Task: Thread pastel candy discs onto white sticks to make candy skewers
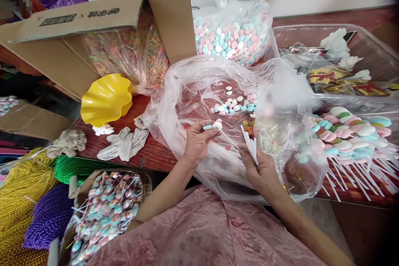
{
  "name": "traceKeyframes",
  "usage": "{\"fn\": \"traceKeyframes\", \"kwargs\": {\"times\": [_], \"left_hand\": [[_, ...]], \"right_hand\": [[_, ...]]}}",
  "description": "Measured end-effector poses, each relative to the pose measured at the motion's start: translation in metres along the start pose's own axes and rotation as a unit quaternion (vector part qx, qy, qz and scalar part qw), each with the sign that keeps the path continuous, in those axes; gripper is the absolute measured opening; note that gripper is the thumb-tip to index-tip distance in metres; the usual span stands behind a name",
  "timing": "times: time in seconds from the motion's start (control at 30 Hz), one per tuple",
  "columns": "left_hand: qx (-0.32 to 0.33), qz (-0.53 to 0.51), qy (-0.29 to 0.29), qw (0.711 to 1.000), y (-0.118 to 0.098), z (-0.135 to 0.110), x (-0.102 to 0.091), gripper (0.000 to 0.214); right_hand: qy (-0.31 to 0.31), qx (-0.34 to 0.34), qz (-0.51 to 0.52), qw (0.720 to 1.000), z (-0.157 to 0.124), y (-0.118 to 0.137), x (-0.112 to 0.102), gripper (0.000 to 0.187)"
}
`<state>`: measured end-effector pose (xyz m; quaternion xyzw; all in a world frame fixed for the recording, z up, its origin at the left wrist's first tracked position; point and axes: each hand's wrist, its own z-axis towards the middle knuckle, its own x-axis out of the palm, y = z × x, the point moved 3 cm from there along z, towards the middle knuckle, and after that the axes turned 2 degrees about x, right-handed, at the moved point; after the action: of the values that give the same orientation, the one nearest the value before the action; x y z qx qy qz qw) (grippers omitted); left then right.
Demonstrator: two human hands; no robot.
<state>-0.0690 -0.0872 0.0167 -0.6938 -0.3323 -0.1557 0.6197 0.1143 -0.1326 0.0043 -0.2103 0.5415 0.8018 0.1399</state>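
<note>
My left hand (198,143) is closed in a pinch on a white round candy (217,125), with a pale blue candy (207,127) at its fingertips. A thin white stick (229,138) runs from my right hand (260,168) up to the white candy; whether it enters the candy I cannot tell. Several more white sticks (250,143) stand up from the closed fingers of my right hand. Both hands are over an opened clear plastic bag (174,91). On it lie loose pastel candies (233,107) and small orange ring-shaped pieces (248,126).
Finished-looking candy sticks (352,141) lie at the right. Behind are a bag of pastel candies (233,37), a clear tub (318,29) and a cardboard box (174,20). A yellow wavy bowl (106,99) and grey gloves (124,143) sit left; a filled box (109,203) stands below.
</note>
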Motion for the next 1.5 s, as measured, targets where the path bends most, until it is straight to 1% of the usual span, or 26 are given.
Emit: {"fn": "traceKeyframes", "kwargs": {"times": [0.13, 0.3, 0.37, 0.43, 0.47, 0.5, 0.53, 0.57, 0.6, 0.63, 0.67, 0.7, 0.73, 0.77, 0.83, 0.87, 0.93, 1.03, 1.1, 1.17, 1.23, 1.27, 1.33, 1.37, 1.43, 1.5], "left_hand": [[-0.013, -0.01, -0.004, 1.0, 0.0, -0.006, -0.001, 0.035], [0.004, -0.014, -0.015, 1.0, 0.003, -0.009, -0.003, 0.035], [0.031, 0.009, -0.013, 0.999, 0.004, -0.008, -0.007, 0.033], [0.103, 0.078, 0.003, 0.992, 0.002, -0.007, -0.011, 0.026], [0.155, 0.133, 0.022, 0.979, -0.001, -0.008, -0.013, 0.021], [0.209, 0.195, 0.047, 0.957, -0.004, -0.01, -0.014, 0.016], [0.257, 0.256, 0.074, 0.929, -0.006, -0.012, -0.014, 0.014], [0.292, 0.31, 0.101, 0.899, -0.008, -0.014, -0.014, 0.014], [0.312, 0.348, 0.123, 0.875, -0.008, -0.016, -0.013, 0.016], [0.323, 0.369, 0.134, 0.861, -0.008, -0.017, -0.013, 0.016], [0.323, 0.374, 0.136, 0.859, -0.007, -0.017, -0.013, 0.016], [0.316, 0.364, 0.128, 0.867, -0.006, -0.017, -0.014, 0.014], [0.298, 0.339, 0.112, 0.885, -0.004, -0.015, -0.015, 0.011], [0.269, 0.299, 0.091, 0.911, -0.001, -0.013, -0.017, 0.008], [0.19, 0.198, 0.042, 0.961, 0.007, -0.008, -0.02, 0.016], [0.154, 0.154, 0.023, 0.976, 0.011, -0.006, -0.021, 0.022], [0.115, 0.106, 0.001, 0.988, 0.016, -0.002, -0.022, 0.029], [0.103, 0.091, -0.013, 0.99, 0.018, 0.002, -0.023, 0.032], [0.086, 0.082, -0.021, 0.993, 0.019, 0.003, -0.027, 0.034], [0.085, 0.104, -0.014, 0.991, 0.019, 0.003, -0.03, 0.034], [0.122, 0.173, 0.017, 0.977, 0.017, 0.002, -0.032, 0.029], [0.152, 0.219, 0.039, 0.963, 0.016, 0.0, -0.032, 0.024], [0.213, 0.311, 0.084, 0.922, 0.012, -0.004, -0.031, 0.017], [0.238, 0.351, 0.106, 0.9, 0.011, -0.007, -0.029, 0.017], [0.27, 0.41, 0.145, 0.859, 0.009, -0.012, -0.026, 0.024], [0.29, 0.445, 0.175, 0.829, 0.008, -0.015, -0.023, 0.029]], "right_hand": [[-0.001, -0.007, -0.014, 1.0, -0.001, 0.003, 0.001, 0.026], [0.019, 0.001, -0.039, 0.999, -0.001, -0.004, 0.002, 0.028], [0.038, -0.003, -0.05, 0.998, -0.001, -0.005, 0.002, 0.031], [0.056, -0.001, -0.079, 0.995, 0.0, -0.004, 0.001, 0.033], [0.064, 0.003, -0.097, 0.993, 0.001, -0.003, 0.001, 0.033], [0.068, 0.007, -0.112, 0.991, 0.001, -0.002, 0.0, 0.033], [0.072, 0.01, -0.12, 0.99, 0.002, 0.0, 0.0, 0.033], [0.075, 0.012, -0.117, 0.99, 0.002, 0.002, 0.0, 0.033], [0.074, 0.013, -0.106, 0.992, 0.001, 0.005, 0.0, 0.033], [0.072, 0.013, -0.089, 0.993, 0.001, 0.007, 0.001, 0.033], [0.067, 0.016, -0.071, 0.995, 0.0, 0.008, 0.002, 0.032], [0.06, 0.021, -0.053, 0.997, -0.001, 0.009, 0.004, 0.03], [0.05, 0.03, -0.035, 0.998, -0.001, 0.009, 0.006, 0.028], [0.037, 0.04, -0.018, 0.998, -0.002, 0.008, 0.008, 0.025], [0.009, 0.063, 0.014, 0.998, -0.003, 0.005, 0.014, 0.024], [0.0, 0.069, 0.026, 0.997, -0.003, 0.003, 0.017, 0.024], [-0.008, 0.063, 0.032, 0.997, -0.003, 0.001, 0.024, 0.024], [-0.004, 0.04, -0.008, 0.999, -0.002, -0.001, 0.027, 0.024], [0.016, 0.027, -0.054, 0.998, 0.0, -0.002, 0.023, 0.026], [0.058, 0.009, -0.107, 0.993, 0.002, -0.002, 0.018, 0.029], [0.09, -0.015, -0.169, 0.981, 0.004, -0.001, 0.01, 0.031], [0.099, -0.023, -0.204, 0.974, 0.005, -0.001, 0.006, 0.032], [0.109, -0.027, -0.259, 0.959, 0.006, -0.001, -0.002, 0.033], [0.113, -0.023, -0.273, 0.955, 0.006, -0.001, -0.005, 0.034], [0.122, -0.013, -0.264, 0.957, 0.005, -0.001, -0.007, 0.035], [0.127, -0.006, -0.215, 0.968, 0.003, 0.001, -0.005, 0.031]]}}
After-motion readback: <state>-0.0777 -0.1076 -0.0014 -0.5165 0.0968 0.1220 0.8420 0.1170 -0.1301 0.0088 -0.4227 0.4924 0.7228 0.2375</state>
